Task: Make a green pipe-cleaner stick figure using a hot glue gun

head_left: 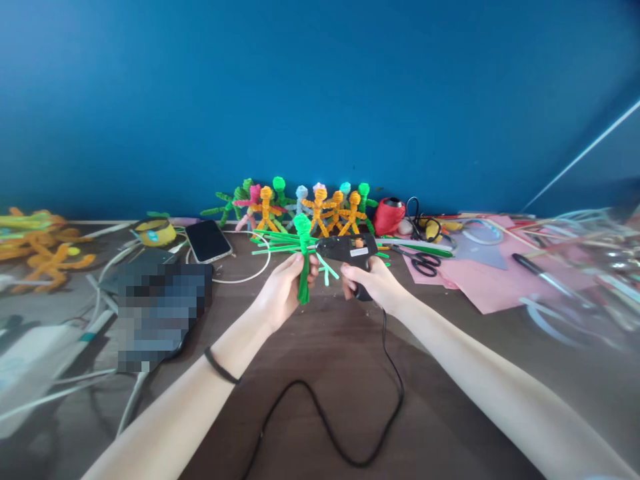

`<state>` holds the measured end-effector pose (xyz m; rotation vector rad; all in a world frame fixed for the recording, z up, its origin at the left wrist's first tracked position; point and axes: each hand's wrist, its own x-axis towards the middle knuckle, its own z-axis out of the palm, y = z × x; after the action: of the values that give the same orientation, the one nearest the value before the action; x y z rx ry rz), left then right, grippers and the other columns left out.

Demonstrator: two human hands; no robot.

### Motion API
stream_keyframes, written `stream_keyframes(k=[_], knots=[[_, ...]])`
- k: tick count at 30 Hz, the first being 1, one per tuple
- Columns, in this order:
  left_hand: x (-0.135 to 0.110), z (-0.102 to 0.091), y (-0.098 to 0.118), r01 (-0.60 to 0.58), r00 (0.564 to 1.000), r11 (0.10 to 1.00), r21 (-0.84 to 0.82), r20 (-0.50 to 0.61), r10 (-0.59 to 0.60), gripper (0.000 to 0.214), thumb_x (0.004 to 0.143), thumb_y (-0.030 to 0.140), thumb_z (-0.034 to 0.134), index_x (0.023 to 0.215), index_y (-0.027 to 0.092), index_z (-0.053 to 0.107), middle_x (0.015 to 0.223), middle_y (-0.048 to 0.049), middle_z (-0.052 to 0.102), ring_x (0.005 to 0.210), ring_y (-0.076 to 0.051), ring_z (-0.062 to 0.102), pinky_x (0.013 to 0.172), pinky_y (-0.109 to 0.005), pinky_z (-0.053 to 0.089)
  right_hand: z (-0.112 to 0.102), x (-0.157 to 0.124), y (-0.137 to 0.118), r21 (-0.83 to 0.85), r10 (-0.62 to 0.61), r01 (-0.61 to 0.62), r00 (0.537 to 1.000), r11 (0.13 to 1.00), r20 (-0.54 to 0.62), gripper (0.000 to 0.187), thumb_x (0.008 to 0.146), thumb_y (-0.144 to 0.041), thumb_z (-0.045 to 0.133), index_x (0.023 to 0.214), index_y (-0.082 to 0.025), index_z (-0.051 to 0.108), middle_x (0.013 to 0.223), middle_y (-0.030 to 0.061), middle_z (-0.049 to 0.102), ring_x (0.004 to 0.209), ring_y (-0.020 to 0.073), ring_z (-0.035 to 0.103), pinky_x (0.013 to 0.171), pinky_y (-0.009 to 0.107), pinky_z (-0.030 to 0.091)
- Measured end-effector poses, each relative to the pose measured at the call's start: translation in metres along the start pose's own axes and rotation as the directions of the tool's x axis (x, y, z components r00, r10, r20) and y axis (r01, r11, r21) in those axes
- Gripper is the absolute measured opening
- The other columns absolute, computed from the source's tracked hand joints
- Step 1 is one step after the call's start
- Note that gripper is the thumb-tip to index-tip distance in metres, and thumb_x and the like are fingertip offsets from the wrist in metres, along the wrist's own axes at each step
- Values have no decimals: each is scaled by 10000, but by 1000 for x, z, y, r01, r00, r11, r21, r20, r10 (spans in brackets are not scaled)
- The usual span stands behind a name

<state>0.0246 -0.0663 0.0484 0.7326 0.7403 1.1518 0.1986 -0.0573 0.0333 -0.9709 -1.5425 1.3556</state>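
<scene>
My left hand (290, 283) is closed around a green pipe-cleaner figure (303, 230), held upright with its round head on top and its lower end below my fingers. My right hand (373, 283) grips a black hot glue gun (353, 248) by its handle. The gun's nozzle points left and is right beside the figure; whether it touches cannot be made out. A glue stick (395, 243) sticks out of the gun's back. Loose green pipe cleaners (270, 244) lie behind my left hand.
Finished pipe-cleaner figures (320, 200) stand in a row against the blue wall. On the left are a phone (207, 241), a dark pixelated device (170, 313) and orange figures (53, 257). Scissors (426, 263) and pink sheets (480, 287) lie right. The gun's black cord (320, 413) loops across the table.
</scene>
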Motion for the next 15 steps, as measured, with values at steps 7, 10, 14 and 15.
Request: stream_keyframes(k=[7, 10, 14, 15], knots=[[0, -1, -1, -9, 1000, 1000, 15, 7, 9, 256, 877, 145, 413, 719, 106, 610, 657, -26, 533, 561, -72, 481, 532, -167, 401, 1, 0, 0, 0, 10, -10, 1000, 1000, -8, 279, 734, -229, 515, 475, -180, 424, 401, -39, 476, 414, 108, 507, 507, 251, 365], [0, -2, -1, -14, 1000, 1000, 15, 12, 14, 247, 875, 146, 419, 724, 108, 611, 661, -27, 536, 562, -73, 483, 533, -167, 406, 1, 0, 0, 5, 16, -16, 1000, 1000, -11, 278, 732, -230, 514, 475, -181, 421, 399, -39, 473, 411, 110, 505, 504, 253, 362], [1, -3, -2, -20, 1000, 1000, 13, 10, 20, 249, 874, 146, 422, 720, 107, 613, 666, -27, 539, 564, -72, 488, 532, -166, 409, 1, 0, 1, 19, 18, -17, 1000, 1000, -11, 265, 728, -237, 516, 485, -181, 426, 400, -41, 477, 409, 113, 510, 504, 256, 365], [1, -3, -2, -21, 1000, 1000, 13, 11, 21, 250, 874, 147, 422, 718, 107, 613, 667, -27, 539, 565, -72, 488, 532, -166, 410, 1, 0, 1, 16, 17, -17, 1000, 1000, -9, 268, 728, -236, 515, 481, -181, 425, 398, -40, 477, 409, 112, 510, 506, 256, 367]])
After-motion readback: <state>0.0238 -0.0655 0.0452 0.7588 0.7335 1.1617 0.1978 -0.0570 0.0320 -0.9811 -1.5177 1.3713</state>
